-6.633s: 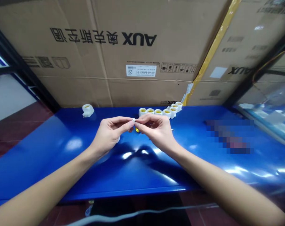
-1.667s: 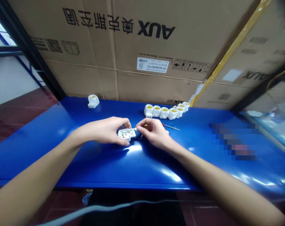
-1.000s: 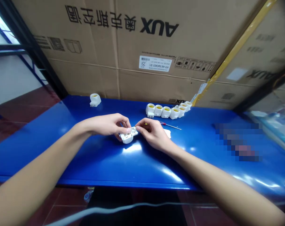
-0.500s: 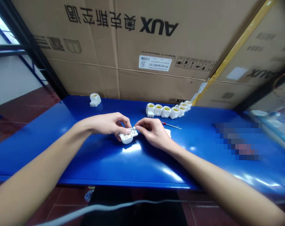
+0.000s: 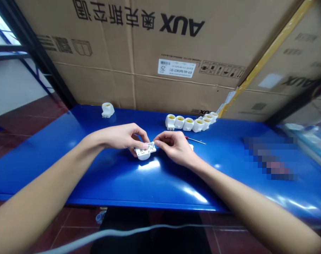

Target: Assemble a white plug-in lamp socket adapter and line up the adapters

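Note:
My left hand (image 5: 124, 135) is closed on a white plug-in lamp socket (image 5: 144, 155), held low over the blue table with its opened inner side facing up. My thumb lies across its inner parts. At the housing's right edge, the thumb and forefinger of my right hand (image 5: 177, 146) are pinched together; what they hold, if anything, is too small to make out. Behind my right hand lies a screwdriver (image 5: 196, 140) with a red handle, partly covered. A white piece (image 5: 191, 146) shows beside my right wrist, mostly hidden.
Several white lamp sockets (image 5: 189, 124) with yellow insides stand in a curved row at the back. Another lamp socket (image 5: 107, 110) stands alone at the back left. A large cardboard box (image 5: 139, 77) rises behind the blue table (image 5: 110, 183). A pale cable (image 5: 115, 233) crosses below the front edge.
My right fingertips have shifted slightly over the housing's right edge, and the small white part seen by them no longer stands out. The view has shifted a little; my left hand keeps its hold.

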`<state>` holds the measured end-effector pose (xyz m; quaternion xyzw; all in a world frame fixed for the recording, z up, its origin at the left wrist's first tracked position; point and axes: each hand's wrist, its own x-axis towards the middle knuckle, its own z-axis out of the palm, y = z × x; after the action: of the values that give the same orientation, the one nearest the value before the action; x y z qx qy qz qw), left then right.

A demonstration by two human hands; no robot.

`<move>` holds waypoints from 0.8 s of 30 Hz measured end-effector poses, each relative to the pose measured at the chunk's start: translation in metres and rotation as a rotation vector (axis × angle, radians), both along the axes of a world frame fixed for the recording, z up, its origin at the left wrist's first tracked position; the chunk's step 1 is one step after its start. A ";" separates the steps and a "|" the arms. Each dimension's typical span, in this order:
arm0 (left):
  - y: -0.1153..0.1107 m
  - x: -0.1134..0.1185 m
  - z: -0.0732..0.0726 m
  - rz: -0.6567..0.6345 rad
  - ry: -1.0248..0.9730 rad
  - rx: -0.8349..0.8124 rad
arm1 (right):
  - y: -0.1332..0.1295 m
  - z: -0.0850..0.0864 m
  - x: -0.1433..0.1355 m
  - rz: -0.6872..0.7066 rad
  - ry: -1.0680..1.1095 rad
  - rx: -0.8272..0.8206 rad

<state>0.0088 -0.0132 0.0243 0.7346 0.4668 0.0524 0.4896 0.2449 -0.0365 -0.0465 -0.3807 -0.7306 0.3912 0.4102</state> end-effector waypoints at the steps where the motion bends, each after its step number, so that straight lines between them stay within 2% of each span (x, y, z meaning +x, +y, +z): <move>1: 0.000 0.000 0.000 -0.002 0.003 0.003 | 0.000 0.000 0.000 -0.005 -0.012 0.015; 7: 0.000 0.000 -0.001 0.005 0.031 0.019 | -0.004 0.003 0.000 -0.021 -0.058 0.091; 15: 0.002 -0.001 -0.003 -0.006 0.021 0.020 | -0.006 -0.002 -0.003 -0.037 -0.029 0.058; 24: 0.001 0.000 -0.001 -0.033 0.022 0.077 | -0.005 -0.006 -0.006 -0.049 -0.061 0.114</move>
<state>0.0084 -0.0122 0.0229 0.7609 0.4579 0.0542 0.4565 0.2387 -0.0419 -0.0528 -0.3865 -0.7543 0.3269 0.4181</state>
